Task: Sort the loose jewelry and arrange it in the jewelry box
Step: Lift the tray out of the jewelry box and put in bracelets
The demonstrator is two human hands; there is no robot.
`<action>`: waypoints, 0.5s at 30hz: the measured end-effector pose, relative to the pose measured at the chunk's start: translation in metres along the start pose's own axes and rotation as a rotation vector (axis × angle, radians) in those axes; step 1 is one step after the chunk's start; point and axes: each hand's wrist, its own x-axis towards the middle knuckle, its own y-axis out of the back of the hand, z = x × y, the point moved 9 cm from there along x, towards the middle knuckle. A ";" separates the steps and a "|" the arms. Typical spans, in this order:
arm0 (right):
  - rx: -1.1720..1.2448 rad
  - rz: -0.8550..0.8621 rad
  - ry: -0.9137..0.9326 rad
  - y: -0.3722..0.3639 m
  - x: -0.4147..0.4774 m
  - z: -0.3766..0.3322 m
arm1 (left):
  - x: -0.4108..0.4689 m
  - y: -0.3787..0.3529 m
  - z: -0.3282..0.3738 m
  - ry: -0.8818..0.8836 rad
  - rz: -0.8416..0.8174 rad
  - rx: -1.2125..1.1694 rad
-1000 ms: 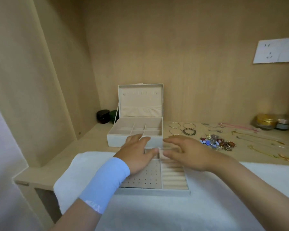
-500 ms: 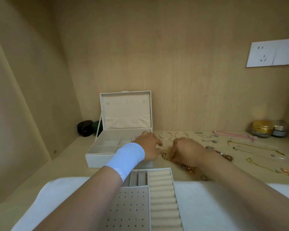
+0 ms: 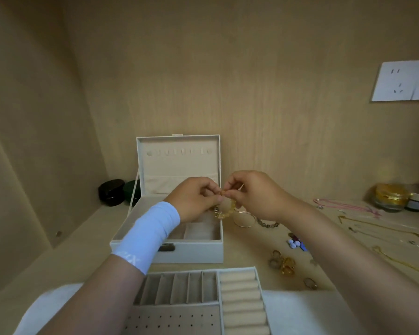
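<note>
Amber bead bracelet hangs just under my fingertips, pinched by left hand and right hand above the jewelry box. Sorting bracelets, I reckon; next, lower it into a compartment below.

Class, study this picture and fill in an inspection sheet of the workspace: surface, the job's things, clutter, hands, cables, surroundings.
Surface: pale wooden shelf; white cloth at the near edge.
Job's things: jewelry box open, lid upright; its tray out, in front of the box; amber bead bracelet held above the box; rings, dark bead bracelet, gold chains and pink cord loose on the shelf to the right.
Clutter: two dark round cases left of the box; two jars far right.
Hands: left hand and right hand both pinch the amber bead bracelet.
Cables: nothing seen.
Surroundings: wood-panel walls; wall socket upper right.
</note>
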 end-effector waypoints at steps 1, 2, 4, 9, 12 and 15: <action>0.032 0.005 -0.008 -0.005 0.006 -0.002 | -0.002 0.009 -0.005 0.014 0.025 -0.039; 0.070 0.009 -0.019 -0.010 0.012 -0.003 | -0.005 0.017 -0.008 0.029 0.042 -0.071; 0.143 0.010 -0.029 -0.024 0.024 -0.009 | -0.008 0.035 -0.018 0.052 0.075 -0.066; 0.114 -0.039 0.015 -0.071 0.065 -0.040 | -0.012 0.088 -0.051 0.104 0.166 0.181; 0.045 -0.074 0.051 -0.101 0.091 -0.059 | -0.015 0.108 -0.072 0.145 0.183 0.373; -0.048 -0.108 0.054 -0.127 0.110 -0.067 | -0.014 0.114 -0.092 0.186 0.178 0.532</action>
